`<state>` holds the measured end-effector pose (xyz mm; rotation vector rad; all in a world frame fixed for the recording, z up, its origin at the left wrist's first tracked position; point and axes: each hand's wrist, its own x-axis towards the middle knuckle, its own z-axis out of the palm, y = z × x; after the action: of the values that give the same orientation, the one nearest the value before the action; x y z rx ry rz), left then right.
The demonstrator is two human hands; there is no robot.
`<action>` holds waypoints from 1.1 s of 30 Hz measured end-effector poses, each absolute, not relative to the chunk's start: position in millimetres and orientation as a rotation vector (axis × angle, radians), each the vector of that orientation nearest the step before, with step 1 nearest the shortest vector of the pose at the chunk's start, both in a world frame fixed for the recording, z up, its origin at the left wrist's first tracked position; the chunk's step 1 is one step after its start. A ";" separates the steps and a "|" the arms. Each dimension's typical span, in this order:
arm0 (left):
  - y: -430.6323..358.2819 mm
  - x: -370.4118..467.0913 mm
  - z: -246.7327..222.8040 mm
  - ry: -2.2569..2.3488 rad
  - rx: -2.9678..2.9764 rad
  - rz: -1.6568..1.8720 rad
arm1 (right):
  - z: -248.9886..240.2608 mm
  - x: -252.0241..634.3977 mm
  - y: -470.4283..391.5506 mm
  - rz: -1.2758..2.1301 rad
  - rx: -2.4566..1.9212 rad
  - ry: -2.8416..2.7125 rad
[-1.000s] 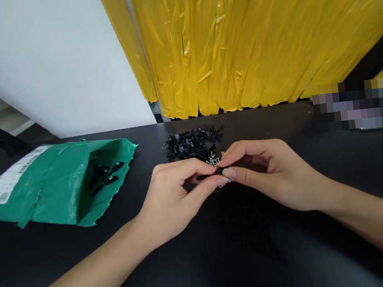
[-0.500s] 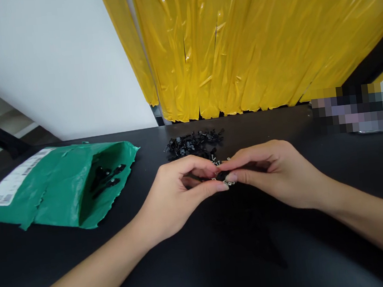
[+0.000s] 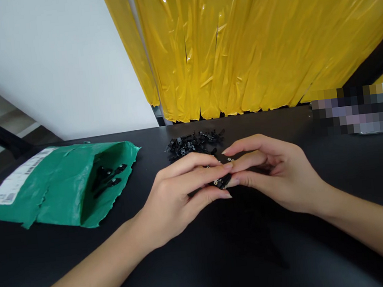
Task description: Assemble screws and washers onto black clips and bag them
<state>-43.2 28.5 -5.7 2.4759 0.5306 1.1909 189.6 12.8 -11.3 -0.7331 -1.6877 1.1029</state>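
Note:
Over the middle of the black table [image 3: 197, 261], my left hand [image 3: 179, 195] and my right hand [image 3: 276, 171] meet at the fingertips. Between them is a small black part [image 3: 223, 181], pinched by thumb and fingers from both sides and partly hidden by them. My right index finger is lifted off, while its thumb and middle finger press on the part. Small pale metal pieces [image 3: 230, 159], some ring-shaped, show around the fingertips; my fingers cover most of them. Just beyond my hands lies a pile of small black parts [image 3: 191, 144].
To the left a torn-open green bag [image 3: 60, 194] with a white label lies on the table, black parts [image 3: 109, 175] visible in its mouth. Yellow plastic strips [image 3: 235, 43] hang behind the table beside a white panel [image 3: 66, 60]. A blurred-out object [image 3: 352, 110] is at the back right.
My right index finger has lifted away from the pinch. My left fingers have moved over the black part, which has turned and shows more of its length.

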 end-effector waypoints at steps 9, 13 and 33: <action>21.5 -44.7 0.2 0.551 2.505 1.249 | -11.3 183.2 7.2 1.079 -0.726 -1.648; 21.0 -44.6 0.1 0.574 2.493 1.286 | -9.8 180.5 6.7 1.034 -0.764 -1.636; 30.6 -42.8 -0.3 0.984 2.044 1.039 | -7.6 189.6 24.3 0.674 -1.094 -1.861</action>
<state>-42.8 30.6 -0.3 2.0442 0.9835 1.0391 189.6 24.3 -7.6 -1.0937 -1.8611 0.6739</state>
